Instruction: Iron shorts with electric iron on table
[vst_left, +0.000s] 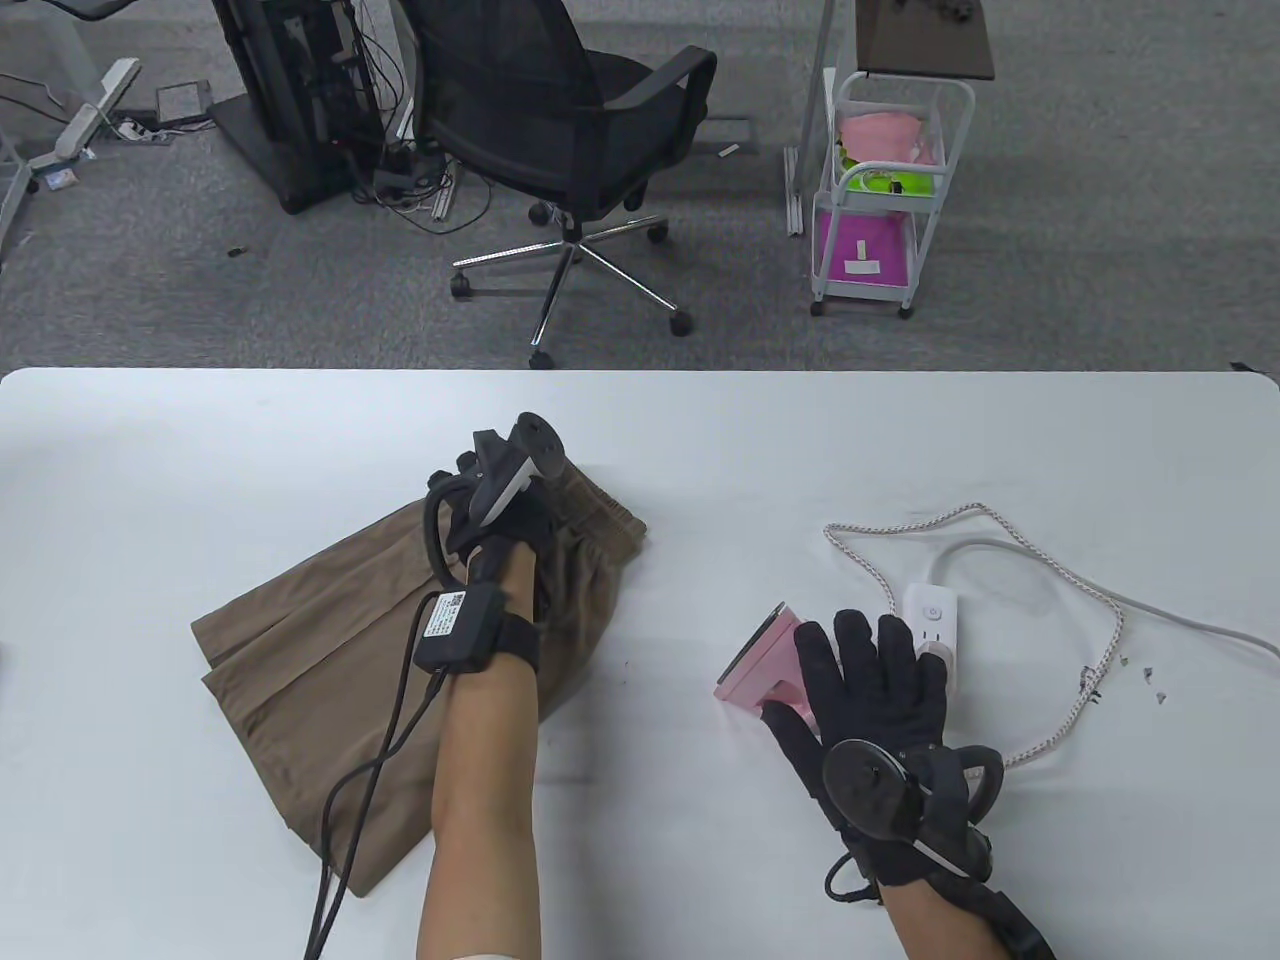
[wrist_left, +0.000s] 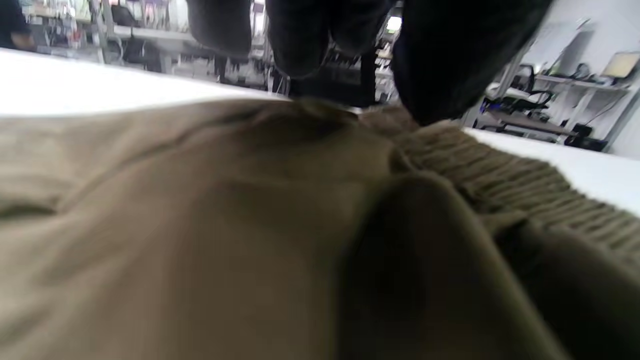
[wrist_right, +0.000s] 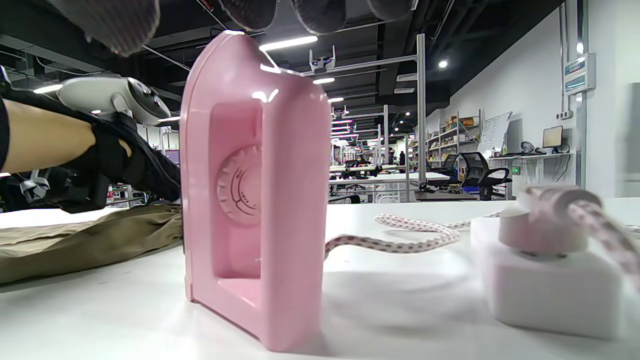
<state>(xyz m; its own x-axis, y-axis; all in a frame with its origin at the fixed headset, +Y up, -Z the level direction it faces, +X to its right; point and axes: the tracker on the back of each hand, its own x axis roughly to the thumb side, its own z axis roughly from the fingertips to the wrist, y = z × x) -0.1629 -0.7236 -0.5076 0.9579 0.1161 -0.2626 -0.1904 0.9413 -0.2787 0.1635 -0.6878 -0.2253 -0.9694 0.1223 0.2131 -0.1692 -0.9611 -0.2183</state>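
Brown shorts (vst_left: 330, 680) (wrist_left: 200, 225) (wrist_right: 75, 240) lie crumpled at the left-middle of the white table (vst_left: 200, 450). My left hand (vst_left: 470, 478) (wrist_left: 325, 45) rests on them at the ribbed waistband (wrist_left: 525, 185), fingers relaxed and thumb touching the band. A pink iron (vst_left: 765, 665) (wrist_right: 260, 190) stands upright on its heel to the right of the shorts. My right hand (vst_left: 860, 650) hovers over the iron's top with fingers spread; its fingertips (wrist_right: 250, 12) hang just above the iron, not closed round it.
A white power strip (vst_left: 932, 625) (wrist_right: 545, 290) lies right of the iron with the plug (wrist_right: 545, 225) in it; the patterned cord (vst_left: 1000, 530) (wrist_right: 410, 235) loops behind. Beyond the far edge stand an office chair (vst_left: 570, 110) and a white trolley (vst_left: 880, 190).
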